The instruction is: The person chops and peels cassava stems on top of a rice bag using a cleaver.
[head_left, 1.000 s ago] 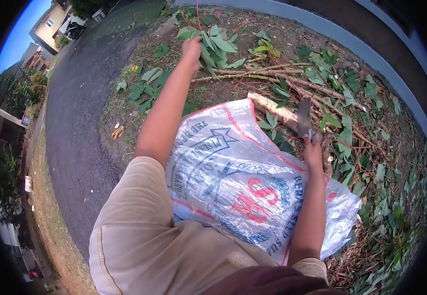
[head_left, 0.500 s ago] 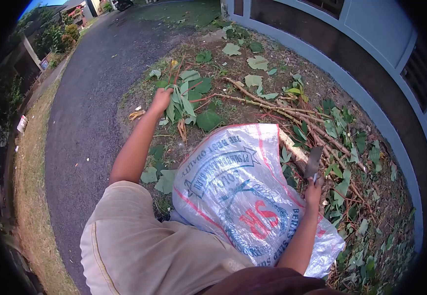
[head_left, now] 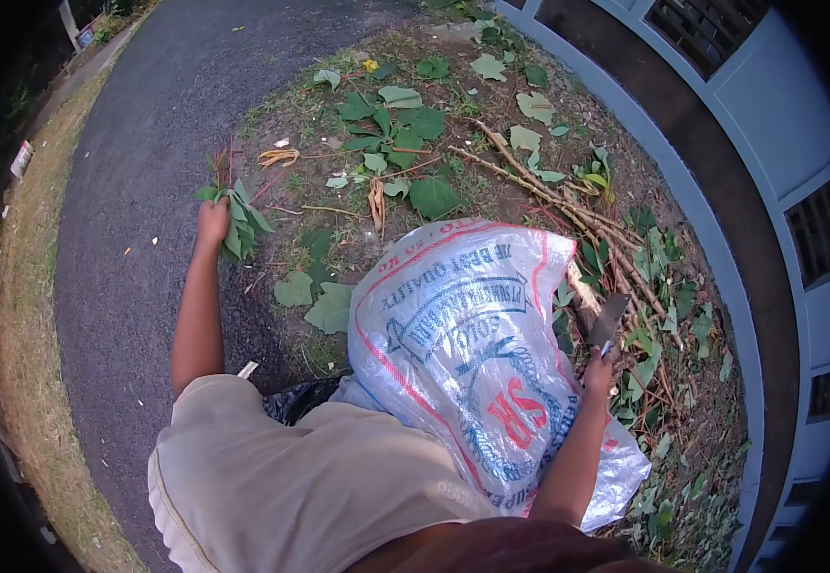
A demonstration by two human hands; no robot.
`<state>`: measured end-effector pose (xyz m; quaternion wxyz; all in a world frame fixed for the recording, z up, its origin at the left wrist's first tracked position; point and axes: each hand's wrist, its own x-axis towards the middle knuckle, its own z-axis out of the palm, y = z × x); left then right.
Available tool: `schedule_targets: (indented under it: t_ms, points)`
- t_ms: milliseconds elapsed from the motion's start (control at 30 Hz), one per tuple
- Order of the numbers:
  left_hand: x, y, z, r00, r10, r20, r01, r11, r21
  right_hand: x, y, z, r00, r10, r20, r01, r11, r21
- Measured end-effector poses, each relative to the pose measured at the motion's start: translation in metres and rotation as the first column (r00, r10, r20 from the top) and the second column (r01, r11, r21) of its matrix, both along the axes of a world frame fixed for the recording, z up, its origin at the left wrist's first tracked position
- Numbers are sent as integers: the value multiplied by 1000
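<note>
My left hand (head_left: 212, 222) is closed around a small bunch of green leaves (head_left: 241, 225) with thin red stems, held out over the edge of the asphalt. On the right, my right hand (head_left: 598, 371) grips a cleaver-like knife (head_left: 608, 323), its broad dark blade pointing away from me. Beneath the blade lies a thick piece of wood (head_left: 583, 298), partly covered by the sack. The white woven sack (head_left: 453, 325) with blue and red print is spread between my arms, beside my right forearm.
Cut branches (head_left: 549, 196) lie beyond the sack. Broad green leaves (head_left: 434, 196) are scattered on the soil. Asphalt (head_left: 148, 143) runs along the left, with a grass strip (head_left: 42, 286) past it. A blue-grey wall (head_left: 768, 105) curves along the right.
My left hand has moved left and towards me with a bunch of leaves, away from the leaves on the soil. My right hand still holds the knife near the wood. The view has shifted.
</note>
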<state>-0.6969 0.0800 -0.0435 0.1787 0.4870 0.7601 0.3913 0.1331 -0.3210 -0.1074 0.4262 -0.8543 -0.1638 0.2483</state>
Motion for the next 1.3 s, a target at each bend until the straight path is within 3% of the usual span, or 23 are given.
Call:
schedule_targets:
  t_ms: [33,67,100,133,167,233,300,400,467,500,533,567,633,767,800,833,900,967,1033,1100,1233,1267,1300]
  points:
    - [-12,-4,1,993,-1,-117,-2,1000,-24,0,5,2,1000,-10,4,10,1000,-21]
    - [-14,-11,11,993,-18,-118,12,999,-48,5,7,-2,983,41,181,-30,998,-59]
    - [-12,-19,23,967,-32,-254,-2,991,-132,10,3,-5,933,92,347,-57,992,-109]
    - [-8,-25,29,921,-58,-385,-23,979,-204,18,1,-6,967,57,249,-34,995,-96]
    - [-5,-28,27,917,-91,-389,4,976,-219,22,3,-7,989,15,147,-4,997,-76]
    - [-1,-34,28,828,-373,-419,197,893,-406,9,11,20,999,-42,4,42,997,-62]
    - [-2,-33,2,774,-439,-456,236,868,-437,19,18,9,998,-29,52,29,999,-12]
    - [43,-50,27,676,-529,-514,221,810,-543,-14,38,56,992,-56,-117,63,996,59]
    - [77,-65,39,616,-567,-547,250,799,-547,-5,43,48,999,-20,-35,21,999,32]
    - [107,-82,56,606,-558,-567,351,827,-439,-26,44,78,999,-21,-26,22,999,45]
    - [134,-95,74,599,-554,-578,450,830,-328,-12,45,53,1000,-21,23,20,999,30]
    - [158,-101,92,558,-582,-591,484,807,-337,-8,44,49,999,40,22,-41,997,59]
    - [212,-111,127,696,-654,-297,663,744,-83,-6,46,34,998,33,44,-35,999,29]
    - [353,-145,228,592,-762,-263,803,533,266,-22,33,53,999,34,-28,-30,990,138]
    - [389,-153,246,565,-779,-273,823,504,264,-17,34,41,999,30,-43,-24,991,135]
    - [424,-161,262,511,-792,-333,851,411,327,-20,32,43,998,-4,70,-9,982,190]
    - [494,-175,280,417,-808,-417,889,268,371,-15,31,50,1000,-7,2,7,986,168]
    - [560,-202,284,159,-868,-471,921,-41,387,-16,22,62,999,-23,-40,32,969,247]
    - [624,-230,274,-23,-906,-424,926,-179,332,-9,12,67,997,-54,-54,68,950,305]
    - [676,-251,264,-130,-926,-354,951,-217,219,-8,2,81,993,-94,-74,115,924,364]
    - [777,-257,231,-240,-853,-464,971,-213,-111,17,-13,86,948,-99,-303,251,818,517]
    - [802,-243,213,-320,-810,-491,947,-277,-160,20,-15,87,944,-96,-316,257,813,522]
    - [825,-225,191,-396,-763,-511,918,-336,-210,22,-20,96,847,-82,-525,450,636,627]
